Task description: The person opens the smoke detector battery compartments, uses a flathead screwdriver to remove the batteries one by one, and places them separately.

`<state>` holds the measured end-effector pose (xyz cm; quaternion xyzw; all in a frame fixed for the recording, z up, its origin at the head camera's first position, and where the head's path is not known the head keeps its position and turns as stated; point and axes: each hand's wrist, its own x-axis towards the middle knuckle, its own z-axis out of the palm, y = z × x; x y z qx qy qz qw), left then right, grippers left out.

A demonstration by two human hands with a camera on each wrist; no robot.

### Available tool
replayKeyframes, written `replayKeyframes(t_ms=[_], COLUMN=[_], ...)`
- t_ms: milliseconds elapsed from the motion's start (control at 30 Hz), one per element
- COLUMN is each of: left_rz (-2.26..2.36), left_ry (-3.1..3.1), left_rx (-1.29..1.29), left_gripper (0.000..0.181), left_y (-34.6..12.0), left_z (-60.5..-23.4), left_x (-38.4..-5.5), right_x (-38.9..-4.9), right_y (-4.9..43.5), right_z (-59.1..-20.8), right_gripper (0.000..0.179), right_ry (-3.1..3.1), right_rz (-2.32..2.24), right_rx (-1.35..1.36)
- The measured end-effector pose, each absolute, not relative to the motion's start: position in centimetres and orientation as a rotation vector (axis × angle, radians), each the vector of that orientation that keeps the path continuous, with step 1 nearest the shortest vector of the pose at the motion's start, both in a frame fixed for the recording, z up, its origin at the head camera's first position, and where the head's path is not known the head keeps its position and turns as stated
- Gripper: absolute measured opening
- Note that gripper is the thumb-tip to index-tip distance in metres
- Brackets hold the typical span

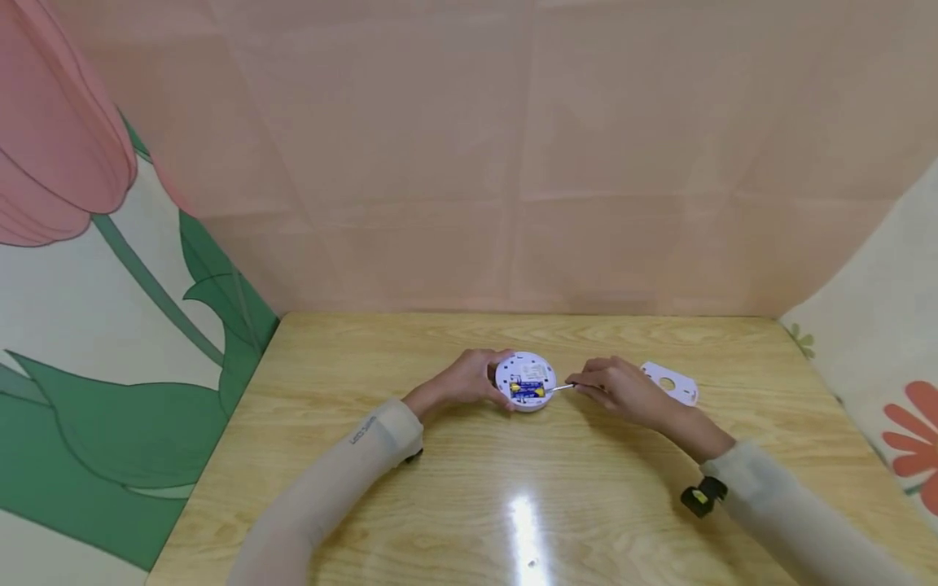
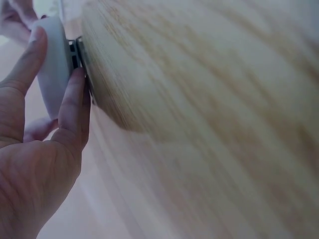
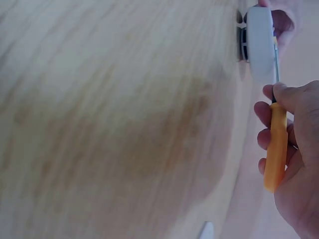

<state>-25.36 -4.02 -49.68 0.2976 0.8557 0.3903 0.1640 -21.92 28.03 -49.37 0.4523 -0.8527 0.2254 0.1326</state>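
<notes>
Batteries (image 1: 528,391), blue and yellow, seated in the recess of a round white device (image 1: 538,371) whose uncovered face is turned up toward the wearer. The governing relation is that between the battery ends and the screwdriver (image 3: 276,149): the batteries lie to the left of the right hand (image 1: 623,391), their long axis running left to right and nearly in line with the metal shaft, whose tip reaches their right-hand end; whether tip and battery touch cannot be told at this scale. The left hand (image 1: 472,378) is the nearer of the two, directly against the device, which sits at its right; it grips the rim, thumb on the near side and fingers round the far edge and back. The right hand pinches the screwdriver where handle meets shaft, thumb opposed to the fingers, the orange handle running back along the palm. Between the right fingertips and the device only the shaft intervenes, and no other object appears to obstruct that side. Further out, a white plate (image 1: 683,387) with a central hole lies on the wood-grained table (image 1: 366,358) just beyond and to the right of the right hand, partly masked by it. A black wrist unit (image 1: 703,496) hangs at the right cuff, well behind the fingers.
</notes>
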Motion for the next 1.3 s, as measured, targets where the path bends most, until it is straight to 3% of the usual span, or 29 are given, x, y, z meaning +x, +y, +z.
replayKeyframes(t_ms=[300, 1300], left_rz=[1.152, 1.139], left_ry=[2.431, 2.431], left_rx=[0.829, 0.826], left_gripper=[0.105, 0.104], left_y=[-4.0, -4.2], left_z=[-49.8, -49.9], left_x=[-25.4, -25.5], right_x=[-22.3, -22.2], right_y=[28.4, 28.8], right_z=[-51.1, -52.4], right_gripper=[0.028, 0.026], right_ry=[-2.408, -2.569], right_rz=[0.8, 1.086], right_rx=[1.328, 1.223])
